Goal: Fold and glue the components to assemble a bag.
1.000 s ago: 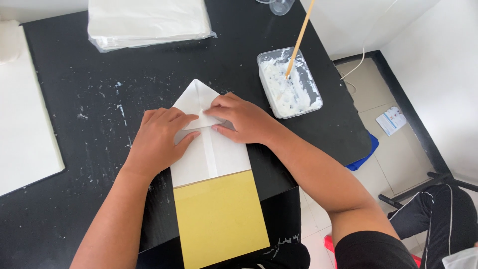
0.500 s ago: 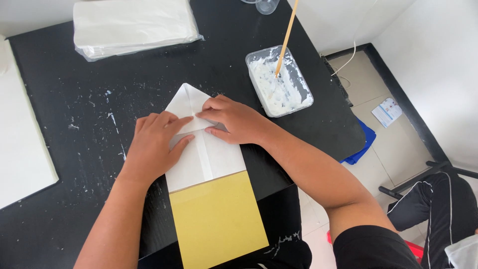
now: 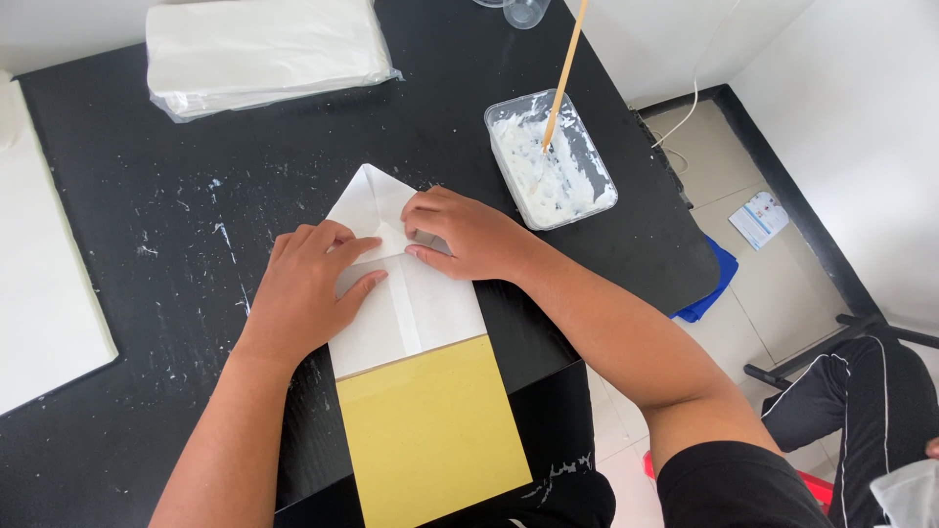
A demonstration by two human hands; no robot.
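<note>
A person seated at a black, paste-flecked counter presses both hands onto a folded sheet of paper, white on its upper face and gold-yellow on the near part that overhangs the counter's near edge. The sheet lies at the middle of the counter, its far end folded to a point. The left hand lies palm down on the left side of the white section, fingers loosely spread and flat, with the thumb stretched toward the centre crease. The right hand rests just to the right of it on the folded point, fingers curled and held together, fingertips bearing down on the flap; it grips nothing. The two hands sit close together, almost touching at the crease.

To the far right of the sheet stands a clear plastic tub of white paste, with a thin wooden stick leaning upright in it. At the far left lies a wrapped stack of white paper. A white board covers the counter's left edge. On the floor at right, a blue item shows beside the counter.
</note>
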